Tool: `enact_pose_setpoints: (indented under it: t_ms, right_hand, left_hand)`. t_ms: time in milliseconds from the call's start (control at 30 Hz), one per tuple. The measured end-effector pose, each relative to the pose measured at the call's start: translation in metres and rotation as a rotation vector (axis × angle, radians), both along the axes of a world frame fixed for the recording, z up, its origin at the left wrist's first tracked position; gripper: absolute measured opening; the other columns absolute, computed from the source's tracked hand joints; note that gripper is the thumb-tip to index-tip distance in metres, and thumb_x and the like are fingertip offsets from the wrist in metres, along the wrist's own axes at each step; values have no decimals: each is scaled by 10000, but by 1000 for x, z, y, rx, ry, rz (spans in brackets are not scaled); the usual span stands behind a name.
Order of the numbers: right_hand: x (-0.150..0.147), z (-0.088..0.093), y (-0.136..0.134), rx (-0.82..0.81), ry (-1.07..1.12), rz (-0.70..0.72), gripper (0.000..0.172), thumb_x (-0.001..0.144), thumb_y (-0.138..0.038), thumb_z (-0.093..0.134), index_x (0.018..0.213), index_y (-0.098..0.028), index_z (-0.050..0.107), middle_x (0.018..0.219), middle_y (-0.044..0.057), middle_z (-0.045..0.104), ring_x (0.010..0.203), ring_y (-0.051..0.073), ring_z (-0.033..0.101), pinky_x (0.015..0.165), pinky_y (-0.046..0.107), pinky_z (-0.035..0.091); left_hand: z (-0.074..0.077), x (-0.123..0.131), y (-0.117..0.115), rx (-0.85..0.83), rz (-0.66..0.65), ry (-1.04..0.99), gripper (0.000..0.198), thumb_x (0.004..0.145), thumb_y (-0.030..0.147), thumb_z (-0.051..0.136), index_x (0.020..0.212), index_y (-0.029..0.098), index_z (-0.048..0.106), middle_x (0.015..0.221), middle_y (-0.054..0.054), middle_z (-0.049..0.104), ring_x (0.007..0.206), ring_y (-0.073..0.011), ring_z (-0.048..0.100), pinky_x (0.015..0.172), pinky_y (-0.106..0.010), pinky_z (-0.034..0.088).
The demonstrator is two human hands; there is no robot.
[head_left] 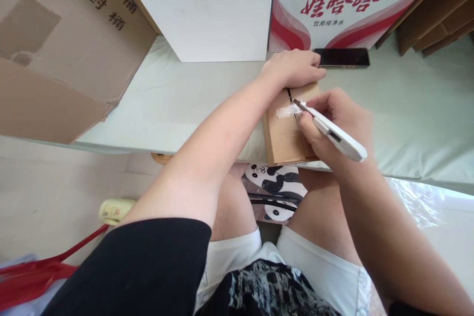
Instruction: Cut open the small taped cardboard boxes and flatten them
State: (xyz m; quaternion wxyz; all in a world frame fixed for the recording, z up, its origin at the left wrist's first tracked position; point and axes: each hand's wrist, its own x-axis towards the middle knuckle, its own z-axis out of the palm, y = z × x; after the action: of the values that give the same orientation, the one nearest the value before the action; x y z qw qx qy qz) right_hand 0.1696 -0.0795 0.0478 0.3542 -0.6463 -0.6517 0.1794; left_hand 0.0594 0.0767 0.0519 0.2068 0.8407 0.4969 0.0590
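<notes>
Small cardboard box [284, 136] sits center frame at the near edge of the pale table [166, 98]. Flaps closed, seam down the middle, strip of clear tape [286, 111] across it. Contents not visible. The box's long axis runs from the table edge up toward the top of the frame.

Left hand [292, 69] is curled over the far end of the box, fingers bent down over its top edge, pressing on it. Right hand [338, 118] is closed around a white utility knife [335, 132], fingers wrapped tight and the index finger lying along the front of the handle.

The knife's long axis is diagonal: tail sticks out lower right past the hand, tip points upper left. The blade tip meets the tape right at the seam, just below the left hand's knuckles and apart from them. The handle runs under the right fingers, and only the short blade end shows ahead of the fingertips.

Behind, upper left: large brown carton [55, 49] with printed characters, inside not visible. Top center: plain white box [207, 10], closed. Top right: white carton with red print [344, 5], closed, a dark phone [342, 57] lying flat in front of it. Lower left: red bag [37, 271] on the floor.
</notes>
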Motion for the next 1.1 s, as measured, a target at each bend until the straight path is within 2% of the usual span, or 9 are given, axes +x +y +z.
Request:
enact_pose_setpoints:
  t_ms: [300, 500, 633, 833, 967, 1100]
  right_hand:
    - [-2, 3, -1, -12, -21, 35, 91, 790, -356, 608, 852, -289, 600, 781, 12, 739, 686, 237, 675, 669, 369, 486]
    - [-3, 4, -1, 2, -48, 58, 105, 750, -362, 607, 791, -277, 559, 703, 7, 699, 622, 218, 618, 643, 352, 436]
    - [-2, 2, -1, 24, -41, 54, 95, 745, -343, 618, 775, -276, 558, 678, 1, 683, 591, 204, 593, 602, 338, 415]
    - [-3, 4, 3, -43, -52, 96, 94, 725, -316, 595, 810, -278, 602, 726, 24, 718, 612, 222, 598, 594, 344, 398]
    - [-2, 2, 0, -4, -86, 77, 95, 729, -339, 595, 765, -280, 530, 679, 17, 664, 580, 215, 548, 601, 353, 385]
    - [-2, 0, -3, 24, -77, 67, 95, 738, -337, 595, 770, -284, 523, 669, 18, 645, 588, 225, 553, 608, 357, 387]
  left_hand:
    - [0, 0, -1, -12, 17, 4, 281, 914, 475, 519, 1032, 318, 721, 1139, -34, 737, 1064, -311, 625, 906, -457, 432]
    - [0, -1, -3, -15, 25, 5, 228, 932, 507, 515, 964, 388, 707, 1161, 58, 755, 1022, -259, 590, 906, -435, 423]
    - [-2, -2, -1, -40, 35, -18, 241, 927, 541, 548, 987, 382, 719, 1173, 72, 763, 1057, -265, 571, 926, -433, 406]
    - [-3, -3, -1, -46, 30, -20, 233, 923, 531, 548, 988, 387, 719, 1139, 71, 770, 1045, -264, 572, 896, -442, 411]
    - [-1, -3, -2, -20, 12, -12, 234, 925, 508, 538, 973, 371, 722, 1117, 64, 773, 1006, -255, 585, 872, -442, 418]
    - [0, -2, -3, 10, 12, 15, 233, 934, 478, 515, 941, 348, 709, 1115, 41, 764, 963, -238, 610, 824, -433, 442]
